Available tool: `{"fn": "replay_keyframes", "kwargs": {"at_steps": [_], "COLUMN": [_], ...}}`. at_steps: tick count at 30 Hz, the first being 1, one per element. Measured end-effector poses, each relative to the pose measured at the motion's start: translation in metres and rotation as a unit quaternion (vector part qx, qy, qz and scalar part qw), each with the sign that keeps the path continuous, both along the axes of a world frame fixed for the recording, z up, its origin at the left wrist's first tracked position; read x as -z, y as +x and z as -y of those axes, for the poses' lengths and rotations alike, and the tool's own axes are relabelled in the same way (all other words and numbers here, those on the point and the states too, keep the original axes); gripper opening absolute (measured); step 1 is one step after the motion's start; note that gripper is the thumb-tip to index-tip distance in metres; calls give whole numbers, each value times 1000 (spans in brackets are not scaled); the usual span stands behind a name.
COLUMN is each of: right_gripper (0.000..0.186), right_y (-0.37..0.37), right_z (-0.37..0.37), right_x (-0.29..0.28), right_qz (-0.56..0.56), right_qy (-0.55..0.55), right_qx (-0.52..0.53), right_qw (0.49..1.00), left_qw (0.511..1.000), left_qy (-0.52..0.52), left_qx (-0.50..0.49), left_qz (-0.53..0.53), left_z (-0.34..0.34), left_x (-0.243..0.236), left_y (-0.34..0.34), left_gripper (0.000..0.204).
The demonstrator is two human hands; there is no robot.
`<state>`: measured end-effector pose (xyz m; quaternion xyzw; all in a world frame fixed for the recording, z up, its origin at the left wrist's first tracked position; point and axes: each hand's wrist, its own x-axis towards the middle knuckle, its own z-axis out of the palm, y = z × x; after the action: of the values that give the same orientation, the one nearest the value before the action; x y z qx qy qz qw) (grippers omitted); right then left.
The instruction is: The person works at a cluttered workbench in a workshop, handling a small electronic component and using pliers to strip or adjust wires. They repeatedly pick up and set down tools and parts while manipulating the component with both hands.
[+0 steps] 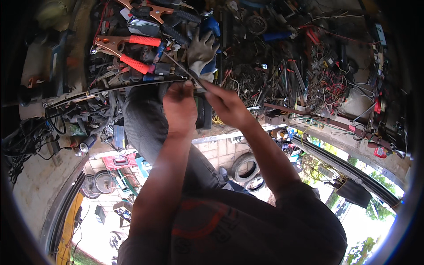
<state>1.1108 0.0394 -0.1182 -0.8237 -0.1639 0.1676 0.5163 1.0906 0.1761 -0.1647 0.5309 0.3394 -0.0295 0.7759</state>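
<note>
My left hand [180,106] is closed in a pinch, thumb on top, at the bench edge. What its fingers hold is too small and dark to make out. Just to its right, my right hand [227,105] is closed round the lower end of a thin metal rod [179,65] that slants up and left. Both hands nearly meet at the fingertips. A grey and blue work glove [203,51] lies right beyond them. Jumper cable clamps with orange-red grips [139,40] lie to the far left of the hands, beside a grey-black device [144,27].
Tangled wires [327,86] and loose tools crowd the bench on the right. A long thin strip [110,85] runs left from near my left hand. Below are my bent leg [143,115], a tyre [245,168] and a red case [119,161] on the floor.
</note>
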Motion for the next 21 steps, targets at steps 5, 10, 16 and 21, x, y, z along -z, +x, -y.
{"fn": "replay_keyframes", "kwargs": {"at_steps": [5, 10, 16, 21], "right_gripper": [39, 38, 38, 38], "right_y": [-10, -15, -20, -21], "right_z": [-12, -14, -19, -19], "right_x": [2, 10, 19, 23], "right_qz": [27, -42, -84, -9], "right_qy": [53, 30, 4, 60], "right_qx": [36, 77, 103, 87], "right_qw": [998, 996, 991, 994], "left_qw": [1000, 998, 999, 998], "left_qy": [-15, -49, -35, -38], "left_qx": [-15, -32, -17, -26], "left_qz": [17, 24, 11, 30], "left_z": [1, 2, 0, 2], "left_x": [-1, -2, -3, -5], "left_y": [-1, 0, 1, 2], "left_gripper": [15, 14, 14, 15]}}
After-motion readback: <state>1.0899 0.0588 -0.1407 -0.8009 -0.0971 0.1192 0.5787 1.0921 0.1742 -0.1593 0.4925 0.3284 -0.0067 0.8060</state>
